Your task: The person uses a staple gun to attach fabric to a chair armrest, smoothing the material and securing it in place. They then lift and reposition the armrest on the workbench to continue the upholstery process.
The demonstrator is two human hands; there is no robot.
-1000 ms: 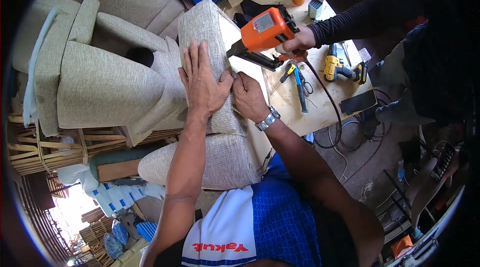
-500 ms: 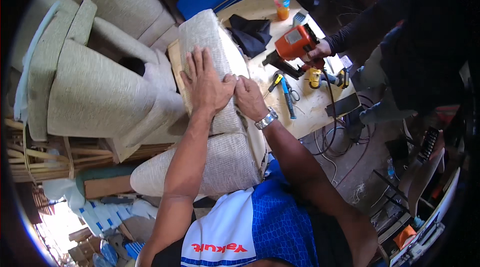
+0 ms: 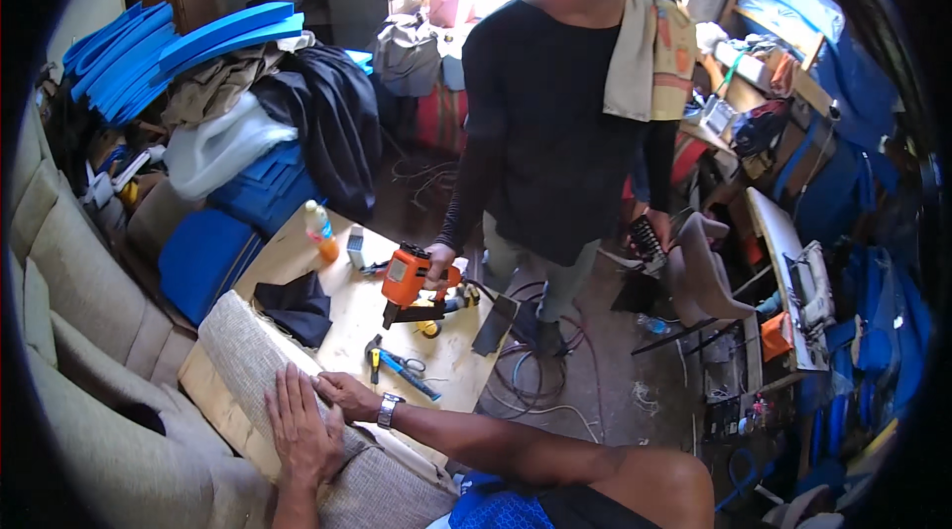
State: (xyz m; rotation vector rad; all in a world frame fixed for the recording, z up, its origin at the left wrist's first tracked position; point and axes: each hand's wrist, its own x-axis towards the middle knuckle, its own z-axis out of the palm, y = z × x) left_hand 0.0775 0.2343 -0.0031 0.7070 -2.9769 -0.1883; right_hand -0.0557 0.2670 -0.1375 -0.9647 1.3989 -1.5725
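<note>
1. in the lower left of the frame, a beige fabric-covered panel is pressed down by both of the person's hands; it lies partly on the wooden worktable and partly against the beige sofa at the left edge.
2. the left hand is laid flat on the fabric, fingers spread apart, clamped on nothing; the cloth is only held down.
3. the right hand, with a wristwatch, is set at the panel's right edge, fingers loosely together on the fabric; whether a fold is pinched there cannot be told.
4. the fabric is seen already drawn over the panel, so the covering is judged well advanced; a strip of bare wood shows along the panel's lower left edge, so fastening there is judged still to be done.
5. an orange staple gun is gripped by a co-worker's hand at the centre of the frame, above the table and well apart from the panel; no fastening is being done at the edge under the hands.
6. on the table between gun and panel are found a black cloth, blue-handled pliers and, further up, a bottle with orange drink.
</note>
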